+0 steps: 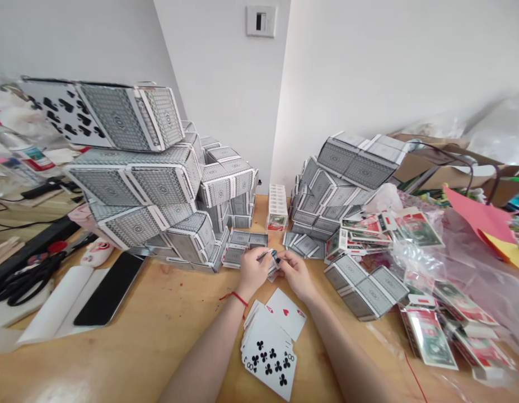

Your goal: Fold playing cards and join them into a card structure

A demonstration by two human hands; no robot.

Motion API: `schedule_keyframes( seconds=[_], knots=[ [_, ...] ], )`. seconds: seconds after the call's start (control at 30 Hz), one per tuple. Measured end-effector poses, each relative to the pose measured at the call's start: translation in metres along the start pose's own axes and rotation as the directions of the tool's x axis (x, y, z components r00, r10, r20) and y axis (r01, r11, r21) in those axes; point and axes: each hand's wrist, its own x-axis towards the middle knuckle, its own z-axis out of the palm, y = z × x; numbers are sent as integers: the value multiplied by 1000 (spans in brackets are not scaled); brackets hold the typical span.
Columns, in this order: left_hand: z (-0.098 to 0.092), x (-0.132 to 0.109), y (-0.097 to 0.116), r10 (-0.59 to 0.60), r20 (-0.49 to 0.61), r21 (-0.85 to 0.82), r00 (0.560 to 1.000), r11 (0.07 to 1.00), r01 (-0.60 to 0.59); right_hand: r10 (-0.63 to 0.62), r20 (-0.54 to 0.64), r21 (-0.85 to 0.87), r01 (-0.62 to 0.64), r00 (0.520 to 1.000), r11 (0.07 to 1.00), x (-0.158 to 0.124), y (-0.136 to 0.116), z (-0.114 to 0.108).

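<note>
My left hand [255, 270] and my right hand [296, 273] meet at the middle of the table, fingers pinched together. Between them is a small patterned playing card [273, 272], partly covered by my fingers; whether it is folded I cannot tell. Below my wrists lies a fanned pile of playing cards [265, 341], face up with an eight of clubs on top. An ace of hearts [286, 313] sticks out beside it. Just beyond my left hand sit some folded card blocks [238, 246], and flat folded cards [306, 245] lie beyond my right.
Tall stacks of boxes built from playing cards stand at left [154, 179] and right [335, 190]. A row of card packs [277, 204] stands between them. A phone [110, 288] and black scissors [36, 274] lie left. Card packs [429, 336] and plastic wrap [464, 252] cover the right.
</note>
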Motion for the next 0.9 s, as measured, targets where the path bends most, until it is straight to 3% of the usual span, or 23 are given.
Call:
schedule_keyframes(
  seconds=[0.5,0.63,0.73,0.9],
  knots=[
    [0,6,2,-241,-23,-198,970,952,232,35,167,109,-54,985,993,-4,-5,-3],
    [-3,7,4,-252,-28,-219,967,946,240,44,198,131,-71,979,989,-5,-5,-3],
    [-4,7,5,-221,-16,-217,975,953,212,31,145,74,-42,989,996,-4,-4,-1],
    [-3,5,7,-185,70,-277,980,940,198,-92,-55,-171,81,994,982,0,-2,-1]
  ],
)
